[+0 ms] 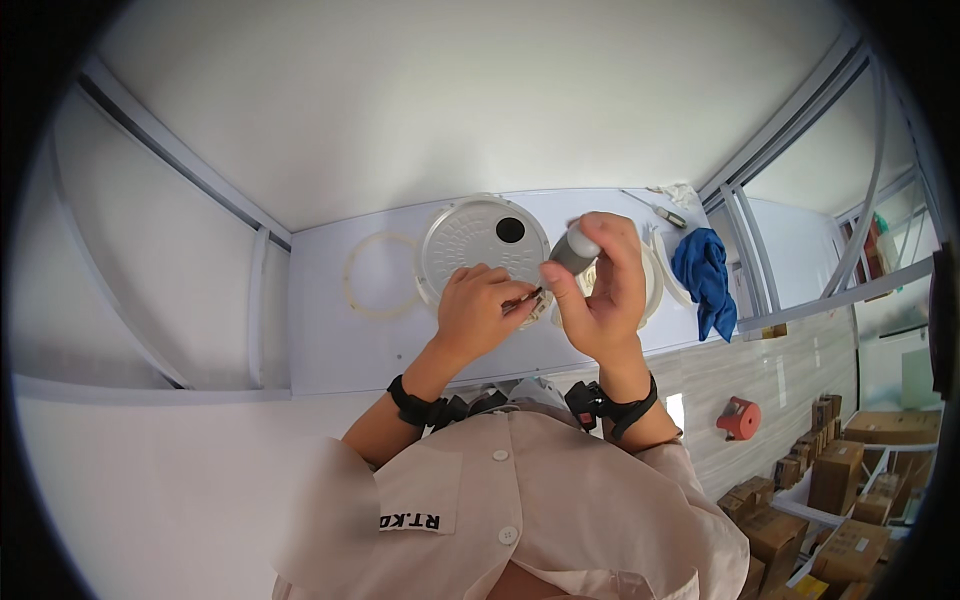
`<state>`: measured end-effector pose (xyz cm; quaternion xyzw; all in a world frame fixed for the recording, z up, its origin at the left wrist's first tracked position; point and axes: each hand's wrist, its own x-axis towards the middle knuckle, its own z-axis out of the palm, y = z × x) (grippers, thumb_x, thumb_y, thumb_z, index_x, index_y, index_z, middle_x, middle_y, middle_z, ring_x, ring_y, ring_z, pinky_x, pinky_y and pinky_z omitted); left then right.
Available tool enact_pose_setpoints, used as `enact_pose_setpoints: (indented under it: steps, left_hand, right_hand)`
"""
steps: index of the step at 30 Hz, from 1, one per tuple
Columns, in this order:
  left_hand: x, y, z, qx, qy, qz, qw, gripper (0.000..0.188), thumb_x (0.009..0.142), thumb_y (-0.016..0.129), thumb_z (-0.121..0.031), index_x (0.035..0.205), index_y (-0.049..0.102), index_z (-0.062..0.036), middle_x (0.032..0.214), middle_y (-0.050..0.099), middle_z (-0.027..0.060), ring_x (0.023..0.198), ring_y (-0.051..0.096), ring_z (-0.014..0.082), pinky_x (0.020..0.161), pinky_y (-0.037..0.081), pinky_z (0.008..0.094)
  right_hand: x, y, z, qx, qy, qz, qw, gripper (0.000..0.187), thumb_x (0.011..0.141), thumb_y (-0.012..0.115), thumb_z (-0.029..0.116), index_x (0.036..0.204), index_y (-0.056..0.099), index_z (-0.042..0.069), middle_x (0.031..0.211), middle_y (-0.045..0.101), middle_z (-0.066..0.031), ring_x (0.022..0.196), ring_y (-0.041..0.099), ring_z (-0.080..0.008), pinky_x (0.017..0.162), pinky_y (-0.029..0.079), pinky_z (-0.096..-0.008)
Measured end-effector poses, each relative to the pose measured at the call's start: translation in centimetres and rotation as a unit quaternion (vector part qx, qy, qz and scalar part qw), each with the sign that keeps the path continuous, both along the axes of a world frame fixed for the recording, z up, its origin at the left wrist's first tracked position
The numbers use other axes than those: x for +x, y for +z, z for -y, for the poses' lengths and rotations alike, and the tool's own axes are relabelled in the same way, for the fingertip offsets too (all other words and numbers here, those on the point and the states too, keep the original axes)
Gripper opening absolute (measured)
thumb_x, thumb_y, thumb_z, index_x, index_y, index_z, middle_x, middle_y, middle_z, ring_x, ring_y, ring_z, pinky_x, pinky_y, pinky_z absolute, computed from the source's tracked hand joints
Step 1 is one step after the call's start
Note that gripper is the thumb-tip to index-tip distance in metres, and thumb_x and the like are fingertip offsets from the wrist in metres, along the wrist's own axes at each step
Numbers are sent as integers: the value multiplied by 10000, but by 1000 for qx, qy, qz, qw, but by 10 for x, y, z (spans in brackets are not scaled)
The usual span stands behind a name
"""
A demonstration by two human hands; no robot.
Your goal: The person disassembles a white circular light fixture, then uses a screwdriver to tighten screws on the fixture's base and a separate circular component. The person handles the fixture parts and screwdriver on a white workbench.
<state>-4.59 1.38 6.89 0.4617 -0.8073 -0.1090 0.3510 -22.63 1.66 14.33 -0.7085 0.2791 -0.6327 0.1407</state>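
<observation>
While the right hand (600,290) grips a grey tube (574,250), the left hand (480,310) pinches a thin tool (527,297).

On the table (330,350), the round disc (483,245) lies at the middle, with the thin ring (378,275) flat to its left. The 2 hands meet just in front of the disc: left hand (478,312) beside right hand (600,290). To the right lies the cloth (705,275); behind it, a pen (668,215). Cardboard boxes (840,480) stand on the floor, far right.
</observation>
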Motion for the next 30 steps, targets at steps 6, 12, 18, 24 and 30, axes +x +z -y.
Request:
enact_pose_setpoints:
  steps: [6, 12, 18, 24, 30]
  left_hand:
    - [1, 3, 0, 13, -5, -9, 1000, 94, 830, 845, -253, 907, 813, -210, 788, 690, -69, 791, 647, 196, 803, 487, 388]
    - [1, 6, 2, 34, -6, 9, 999, 100, 828, 841, -239, 915, 804, -206, 795, 698, -76, 791, 649, 185, 798, 477, 378]
    - [3, 7, 4, 44, -27, -13, 999, 104, 833, 827, -228, 931, 802, -203, 795, 697, -76, 802, 651, 186, 795, 469, 384]
    - [6, 4, 4, 16, -35, 49, 998, 124, 849, 823, -238, 959, 790, -193, 835, 697, -66, 835, 656, 202, 807, 464, 396]
    - [0, 12, 3, 26, -34, 46, 998, 113, 894, 793, -243, 893, 726, -151, 840, 693, -35, 822, 665, 221, 800, 458, 411]
  right_hand:
    - [4, 8, 0, 26, 84, 28, 996, 571, 953, 721, -7, 1495, 538, -10, 1349, 660, -254, 1192, 698, -360, 991, 562, -406]
    - [-4, 3, 0, -25, -43, -70, 996, 566, 935, 737, 2, 1475, 569, -6, 1304, 683, -242, 1209, 677, -364, 997, 562, -409]
    - [6, 8, -6, 68, 127, 86, 986, 586, 900, 792, 7, 1455, 604, 3, 1211, 691, -213, 1120, 679, -344, 962, 569, -426]
    - [1, 24, -3, -36, 24, -66, 997, 617, 923, 770, 1, 1504, 562, 5, 1309, 687, -263, 1137, 692, -361, 974, 566, -442]
    - [-11, 5, 1, 40, 103, -55, 992, 648, 1031, 693, 39, 1621, 423, 23, 1406, 634, -300, 1233, 683, -352, 1028, 560, -442]
